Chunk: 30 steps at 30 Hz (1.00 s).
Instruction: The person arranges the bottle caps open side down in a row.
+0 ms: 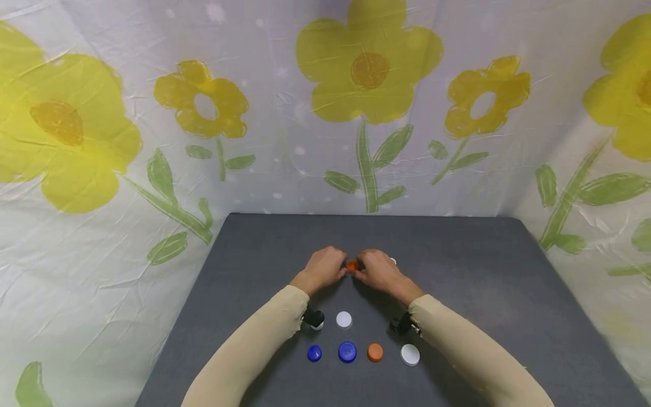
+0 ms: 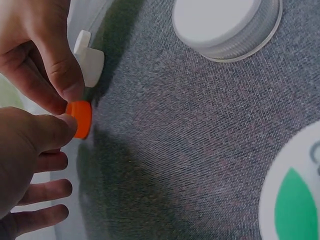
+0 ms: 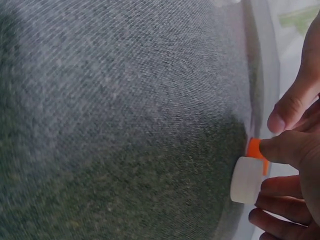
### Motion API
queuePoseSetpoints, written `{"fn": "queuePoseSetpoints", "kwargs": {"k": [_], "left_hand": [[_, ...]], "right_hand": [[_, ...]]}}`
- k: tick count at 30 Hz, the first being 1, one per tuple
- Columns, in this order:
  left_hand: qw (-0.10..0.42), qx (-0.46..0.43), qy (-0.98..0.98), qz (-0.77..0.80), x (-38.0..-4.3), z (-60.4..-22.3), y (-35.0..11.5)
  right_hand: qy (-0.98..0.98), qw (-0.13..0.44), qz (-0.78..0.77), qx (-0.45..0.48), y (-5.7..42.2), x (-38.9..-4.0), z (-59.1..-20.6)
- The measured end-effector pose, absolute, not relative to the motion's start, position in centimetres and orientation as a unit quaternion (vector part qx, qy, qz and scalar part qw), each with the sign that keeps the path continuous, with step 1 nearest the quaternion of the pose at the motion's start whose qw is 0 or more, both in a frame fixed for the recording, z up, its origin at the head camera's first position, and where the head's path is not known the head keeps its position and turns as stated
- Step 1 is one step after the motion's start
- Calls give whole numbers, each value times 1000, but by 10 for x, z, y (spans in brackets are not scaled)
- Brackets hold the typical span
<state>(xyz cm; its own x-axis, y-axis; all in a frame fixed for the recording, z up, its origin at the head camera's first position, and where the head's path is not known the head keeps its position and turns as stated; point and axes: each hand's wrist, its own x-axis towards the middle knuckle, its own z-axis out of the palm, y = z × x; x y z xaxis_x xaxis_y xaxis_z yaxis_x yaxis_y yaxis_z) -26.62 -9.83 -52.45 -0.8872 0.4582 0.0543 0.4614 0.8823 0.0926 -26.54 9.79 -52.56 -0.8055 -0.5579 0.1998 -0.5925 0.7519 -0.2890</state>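
The orange cap [image 1: 352, 265] is located between the two hands, toward the far edge of the dark grey table [image 1: 483, 254]. The left hand [image 1: 324, 268] grips it from the left with the thumb at its edge; its other visible fingers extend past it. The right hand [image 1: 378, 268] grips it from the right, thumb and fingertips against it. Whether the cap bears on the table cannot be determined.

Just right of the grip, partly hidden behind the right hand, stands a white flip-top cap [image 2: 91, 65]. On the near side of the grip lies a ribbed white lid [image 1: 343, 320]; left of that, a white lid with a green leaf print [image 2: 295, 195], partly covered in the head view by a wrist camera [image 1: 313, 317]. Nearest the person, below the grip, a row reads from left: small blue cap [image 1: 314, 353], larger blue cap [image 1: 347, 351], second orange cap [image 1: 374, 352], plain white lid [image 1: 409, 354].
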Motion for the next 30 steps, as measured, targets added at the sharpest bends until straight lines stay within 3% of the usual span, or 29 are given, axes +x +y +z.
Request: {"fn": "queuePoseSetpoints", "kwargs": {"k": [18,30], "left_hand": [[44,-254,-964,-58,-272,-542,-97],[63,-263,-961,-52,-265,-531,-100]], "right_hand": [[-938,65,176,291,92,-265,-537],[-929,83,178,314,96,-260,-526]]}}
